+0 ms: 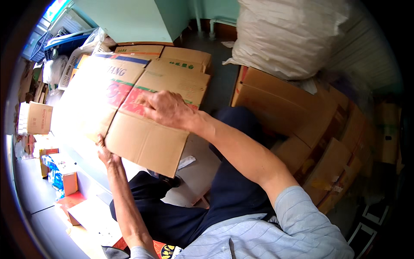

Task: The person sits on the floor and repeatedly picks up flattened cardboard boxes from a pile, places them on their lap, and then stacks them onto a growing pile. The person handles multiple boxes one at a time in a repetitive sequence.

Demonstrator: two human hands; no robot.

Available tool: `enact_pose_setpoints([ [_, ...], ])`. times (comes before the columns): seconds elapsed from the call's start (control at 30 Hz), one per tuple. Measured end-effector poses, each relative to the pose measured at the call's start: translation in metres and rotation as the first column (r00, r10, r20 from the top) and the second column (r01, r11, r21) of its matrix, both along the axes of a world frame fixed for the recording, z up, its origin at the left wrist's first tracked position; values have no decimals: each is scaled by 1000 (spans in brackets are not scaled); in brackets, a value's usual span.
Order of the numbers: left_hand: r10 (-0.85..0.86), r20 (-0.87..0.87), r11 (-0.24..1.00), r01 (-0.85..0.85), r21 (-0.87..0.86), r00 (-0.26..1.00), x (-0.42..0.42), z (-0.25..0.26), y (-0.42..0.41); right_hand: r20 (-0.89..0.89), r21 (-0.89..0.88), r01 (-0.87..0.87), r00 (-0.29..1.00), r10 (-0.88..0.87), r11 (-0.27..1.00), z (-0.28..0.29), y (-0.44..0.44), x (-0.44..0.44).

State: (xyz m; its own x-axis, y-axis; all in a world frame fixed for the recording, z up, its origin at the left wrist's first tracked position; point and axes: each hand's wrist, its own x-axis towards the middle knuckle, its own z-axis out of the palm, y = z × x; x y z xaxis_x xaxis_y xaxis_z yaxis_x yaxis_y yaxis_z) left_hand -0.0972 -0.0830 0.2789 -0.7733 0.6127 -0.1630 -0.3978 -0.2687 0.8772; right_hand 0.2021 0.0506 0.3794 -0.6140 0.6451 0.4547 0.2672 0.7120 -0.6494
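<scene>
A flattened cardboard box (147,136) with red, green and blue printing spreads out before me, a dark gap running between its panels. My left hand (108,154) grips its near edge at the gap, with the thumb on the upper face. Over the red printed band, my right hand (169,108) has its fingers curled; it is blurred, and whether it pinches anything cannot be made out. Strong glare washes out the left panels. More brown cardboard (184,56) lies beyond and under the far edge.
At right stand an open cardboard box (275,94) and folded cardboard (330,174), with a large white sack (288,35) behind. Leftward are a small carton (39,117), blue-wrapped packs (55,176) and a blue crate (64,47). My legs (239,181) are bent beneath the cardboard.
</scene>
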Motion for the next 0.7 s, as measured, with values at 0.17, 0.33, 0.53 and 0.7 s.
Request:
enact_pose_setpoints([
  [0.17, -85, 90, 996, 83, 23, 992, 11, -42, 55, 420, -49, -346, 844, 333, 937, -12, 0, -9],
  [0.33, -163, 157, 985, 153, 75, 974, 8, -84, 101, 395, 14, -381, 851, 345, 924, -6, -6, -11],
  [0.53, -71, 178, 996, 59, 72, 981, 4, -126, 141, 411, 2, -392, 839, 356, 920, -16, -8, -5],
  [0.7, -23, 171, 997, 11, 75, 985, 5, -143, 154, 412, -34, -405, 827, 382, 914, -14, -11, -3],
])
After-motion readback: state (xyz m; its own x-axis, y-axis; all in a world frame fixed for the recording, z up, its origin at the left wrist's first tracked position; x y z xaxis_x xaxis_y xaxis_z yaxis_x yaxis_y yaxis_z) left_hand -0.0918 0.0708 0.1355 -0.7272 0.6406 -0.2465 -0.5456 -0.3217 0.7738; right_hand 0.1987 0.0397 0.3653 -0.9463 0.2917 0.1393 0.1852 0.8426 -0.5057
